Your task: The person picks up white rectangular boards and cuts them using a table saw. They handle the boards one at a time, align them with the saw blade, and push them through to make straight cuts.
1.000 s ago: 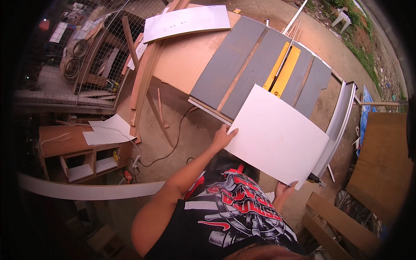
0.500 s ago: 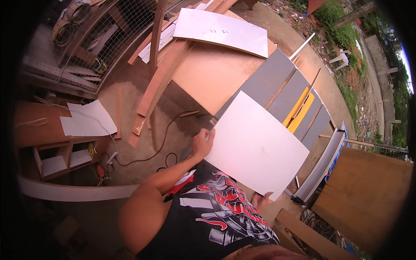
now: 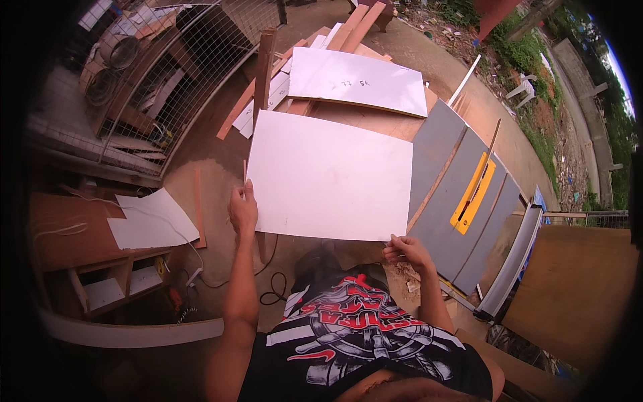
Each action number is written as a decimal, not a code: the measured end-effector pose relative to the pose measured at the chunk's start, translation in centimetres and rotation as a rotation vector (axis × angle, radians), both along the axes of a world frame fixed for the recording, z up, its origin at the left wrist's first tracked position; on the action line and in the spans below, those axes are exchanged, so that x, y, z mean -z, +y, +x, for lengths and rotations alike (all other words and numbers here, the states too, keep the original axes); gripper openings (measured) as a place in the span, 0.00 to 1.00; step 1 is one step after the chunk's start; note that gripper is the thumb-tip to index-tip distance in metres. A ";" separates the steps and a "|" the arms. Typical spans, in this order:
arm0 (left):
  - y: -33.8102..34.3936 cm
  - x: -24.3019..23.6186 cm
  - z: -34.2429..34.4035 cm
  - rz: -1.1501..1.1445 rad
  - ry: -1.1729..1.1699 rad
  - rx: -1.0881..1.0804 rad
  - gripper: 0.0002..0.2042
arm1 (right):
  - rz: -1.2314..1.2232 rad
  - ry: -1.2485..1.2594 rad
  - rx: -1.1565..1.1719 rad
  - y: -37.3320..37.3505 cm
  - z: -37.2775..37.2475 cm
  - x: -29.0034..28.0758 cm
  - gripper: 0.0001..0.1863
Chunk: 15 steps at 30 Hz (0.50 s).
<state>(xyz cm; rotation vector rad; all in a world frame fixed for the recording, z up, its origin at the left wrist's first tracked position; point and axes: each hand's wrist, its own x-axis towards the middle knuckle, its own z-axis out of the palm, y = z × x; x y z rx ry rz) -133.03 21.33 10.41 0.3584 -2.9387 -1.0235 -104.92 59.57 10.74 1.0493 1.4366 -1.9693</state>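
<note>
A large white rectangular panel (image 3: 331, 177) is held up in front of me between both hands. My left hand (image 3: 244, 209) grips its left edge, thumb laid along the near face. At the panel's lower right corner, my right hand (image 3: 406, 252) pinches the board with fingers curled under it. Beyond the panel's right edge lies a grey table saw (image 3: 435, 144) with a yellow insert (image 3: 477, 194) around the blade slot. Another white board (image 3: 358, 80), with handwriting on it, rests on the stack behind the panel, which hides part of that stack.
Long wooden strips (image 3: 358, 30) lie at the back, near an upright post (image 3: 265, 74). A wire mesh fence (image 3: 181, 80) stands far left. Below it sits a brown cabinet (image 3: 74, 234) with a white sheet (image 3: 157, 218) and a cable. A brown board (image 3: 569, 288) leans at right.
The white panel has swung left, off the saw table, and turned squarer to me. My left hand moved left with it; my right hand rose along with the lower right corner.
</note>
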 end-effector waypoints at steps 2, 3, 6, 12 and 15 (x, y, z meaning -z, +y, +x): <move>-0.1 0.3 -0.7 -0.035 -0.030 -0.024 0.29 | 0.117 0.178 0.158 1.8 -5.6 -3.2 0.22; 0.2 -0.1 -1.0 -0.056 -0.051 -0.036 0.29 | 0.111 0.279 0.269 2.6 -9.0 -4.4 0.23; 1.7 -0.5 -1.0 -0.079 -0.073 -0.029 0.29 | -0.133 0.567 0.516 5.7 -19.5 -3.6 0.37; -1.6 0.0 -0.4 -0.075 -0.060 0.094 0.27 | -0.618 0.323 0.910 3.2 -41.2 5.3 0.42; -1.0 0.7 -0.5 -0.007 0.001 0.134 0.26 | -0.668 0.469 1.071 3.2 -43.1 6.7 0.31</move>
